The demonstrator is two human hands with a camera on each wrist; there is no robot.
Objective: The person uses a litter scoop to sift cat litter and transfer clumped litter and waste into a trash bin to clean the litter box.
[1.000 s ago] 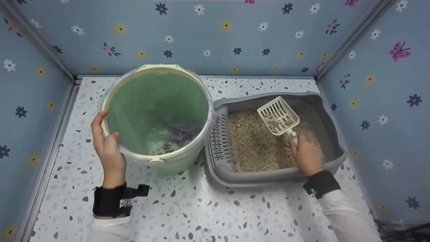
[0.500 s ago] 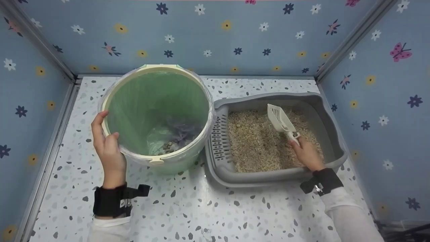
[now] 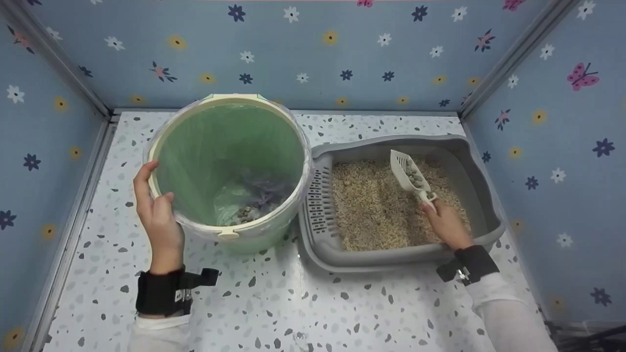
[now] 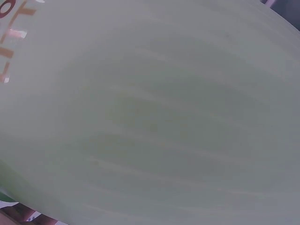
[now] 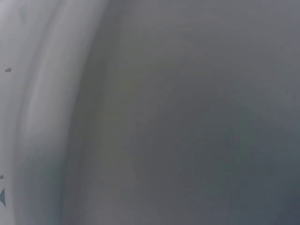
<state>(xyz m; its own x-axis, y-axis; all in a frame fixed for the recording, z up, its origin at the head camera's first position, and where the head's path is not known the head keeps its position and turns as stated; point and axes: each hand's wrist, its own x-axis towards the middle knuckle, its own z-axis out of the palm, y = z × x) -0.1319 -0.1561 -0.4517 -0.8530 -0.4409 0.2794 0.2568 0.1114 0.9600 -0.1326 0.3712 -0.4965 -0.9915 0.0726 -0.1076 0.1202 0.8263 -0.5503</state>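
Observation:
My left hand (image 3: 160, 220) grips the left rim of a pale green, round trash bin (image 3: 227, 233) in the head view. A clear bag lines the bin, with a crumpled purple piece (image 3: 266, 193) and some clumps at the bottom. My right hand (image 3: 446, 222) holds a white slotted litter scoop (image 3: 402, 172) by its handle. The scoop is tilted on its side over the litter (image 3: 369, 205), with several greyish clumps (image 3: 414, 176) in it. Under it stands the grey litter box (image 3: 371, 259). The bin's wall (image 4: 154, 122) fills the left wrist view; the right wrist view is blurred.
A perforated step (image 3: 320, 203) forms the litter box's left side, close beside the bin. Both stand on a speckled white surface (image 3: 264, 313). Blue flowered panels (image 3: 313, 54) close off the back and both sides.
The scoop has turned from facing up to tilted on its side and shifted slightly right. Clumps now show in it more plainly than half a second ago. My left hand and the bin stay put.

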